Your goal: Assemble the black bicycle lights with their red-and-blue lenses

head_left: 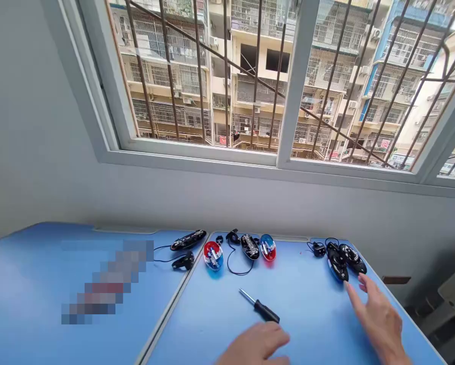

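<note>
Blue tabletop [299,299], screwdriver [262,307] — black-handled, silver-shafted

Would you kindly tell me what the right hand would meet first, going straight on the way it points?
Probably the pair of glossy black devices just beyond the right hand; depth there is hard to judge.
</note>
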A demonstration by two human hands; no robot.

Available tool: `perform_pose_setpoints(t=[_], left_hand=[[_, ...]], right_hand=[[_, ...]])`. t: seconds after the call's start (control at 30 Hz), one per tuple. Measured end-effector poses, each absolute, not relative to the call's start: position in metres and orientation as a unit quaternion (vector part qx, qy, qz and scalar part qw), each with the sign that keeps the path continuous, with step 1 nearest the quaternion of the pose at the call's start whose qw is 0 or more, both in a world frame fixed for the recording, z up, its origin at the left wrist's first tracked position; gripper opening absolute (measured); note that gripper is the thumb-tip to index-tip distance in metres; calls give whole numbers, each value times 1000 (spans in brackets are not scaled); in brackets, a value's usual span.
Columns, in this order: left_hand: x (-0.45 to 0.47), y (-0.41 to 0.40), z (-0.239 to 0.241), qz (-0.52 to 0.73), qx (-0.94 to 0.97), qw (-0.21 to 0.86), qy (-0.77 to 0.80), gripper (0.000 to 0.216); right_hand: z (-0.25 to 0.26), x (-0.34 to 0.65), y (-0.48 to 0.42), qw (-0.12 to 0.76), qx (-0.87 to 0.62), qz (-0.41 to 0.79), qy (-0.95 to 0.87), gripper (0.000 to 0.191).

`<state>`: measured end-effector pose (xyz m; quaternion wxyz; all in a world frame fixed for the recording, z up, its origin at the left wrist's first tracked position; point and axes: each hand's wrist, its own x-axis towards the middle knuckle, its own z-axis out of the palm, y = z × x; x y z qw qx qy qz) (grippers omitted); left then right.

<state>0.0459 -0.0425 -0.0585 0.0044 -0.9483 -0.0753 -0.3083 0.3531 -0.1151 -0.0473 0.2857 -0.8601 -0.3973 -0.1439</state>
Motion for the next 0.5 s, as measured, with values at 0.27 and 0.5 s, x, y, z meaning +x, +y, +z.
perform_pose_setpoints(t=[0.27,0.5], left_hand=[[22,-19,-57,-423,-901,-45,-83,16],[18,-17,-50,-421,-900,-81,-77,20]], right_hand=[[-32,276,-72,290,-704,-143,-632,48],[0,220,-11,237,-681,-137,-680,43]])
